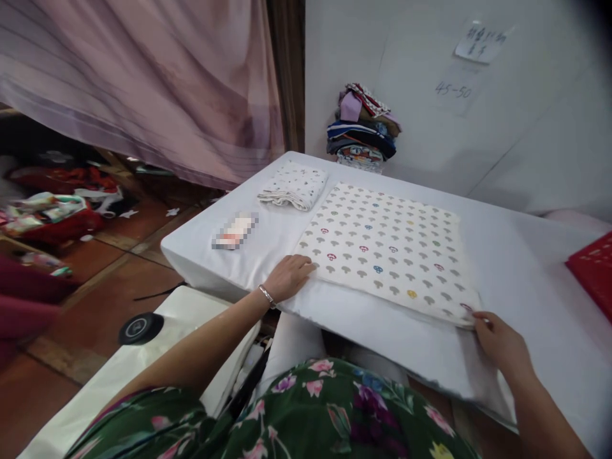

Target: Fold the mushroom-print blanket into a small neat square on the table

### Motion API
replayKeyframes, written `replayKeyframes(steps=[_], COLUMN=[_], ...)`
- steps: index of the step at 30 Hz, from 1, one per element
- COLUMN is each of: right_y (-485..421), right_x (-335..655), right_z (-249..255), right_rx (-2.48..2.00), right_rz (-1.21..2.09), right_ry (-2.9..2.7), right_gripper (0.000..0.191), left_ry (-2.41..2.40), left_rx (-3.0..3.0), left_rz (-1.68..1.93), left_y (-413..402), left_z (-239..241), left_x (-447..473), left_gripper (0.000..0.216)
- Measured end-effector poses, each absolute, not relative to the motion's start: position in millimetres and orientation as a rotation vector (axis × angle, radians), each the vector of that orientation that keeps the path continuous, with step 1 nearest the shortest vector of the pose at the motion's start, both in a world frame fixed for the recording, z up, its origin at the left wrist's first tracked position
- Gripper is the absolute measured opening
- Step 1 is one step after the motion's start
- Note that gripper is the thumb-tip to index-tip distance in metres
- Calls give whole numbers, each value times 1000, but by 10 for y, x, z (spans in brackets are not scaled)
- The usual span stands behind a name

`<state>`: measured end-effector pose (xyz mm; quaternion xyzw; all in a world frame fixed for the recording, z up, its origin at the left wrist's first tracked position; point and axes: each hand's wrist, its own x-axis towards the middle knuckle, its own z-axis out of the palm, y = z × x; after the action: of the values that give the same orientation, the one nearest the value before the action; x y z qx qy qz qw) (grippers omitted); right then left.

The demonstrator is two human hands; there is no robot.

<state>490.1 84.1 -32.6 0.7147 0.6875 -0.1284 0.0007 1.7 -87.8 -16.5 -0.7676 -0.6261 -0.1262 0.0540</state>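
Note:
A folded cream cloth with a small mushroom print lies flat on the white-covered table. My left hand rests at the cloth's near left corner, fingers curled onto its edge; a bracelet is on that wrist. My right hand is at the near right corner, fingers pinched on the cloth's corner. A smaller folded cloth of similar print sits farther back on the left.
A small blurred object lies on the table's left part. A stack of folded fabrics stands against the white wall. A red basket is at right. Pink curtain and clothes on the floor at left.

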Motion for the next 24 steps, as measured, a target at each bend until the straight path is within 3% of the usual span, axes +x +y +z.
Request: replayKeyframes(steps=[7,24], right_y=[809,713], right_x=[4928,4830], right_z=[-414,-268], right_rx=[2287,2245], right_rz=[-359,-343], right_ry=[2287,2265], right_gripper=[41,42], left_ry=[-1823,-1902], left_rx=[-2566,-2407], left_rz=[-383,-237], left_y=[-521,-390], left_z=[-211,-242], left_x=[448,483], left_gripper=[22,29])
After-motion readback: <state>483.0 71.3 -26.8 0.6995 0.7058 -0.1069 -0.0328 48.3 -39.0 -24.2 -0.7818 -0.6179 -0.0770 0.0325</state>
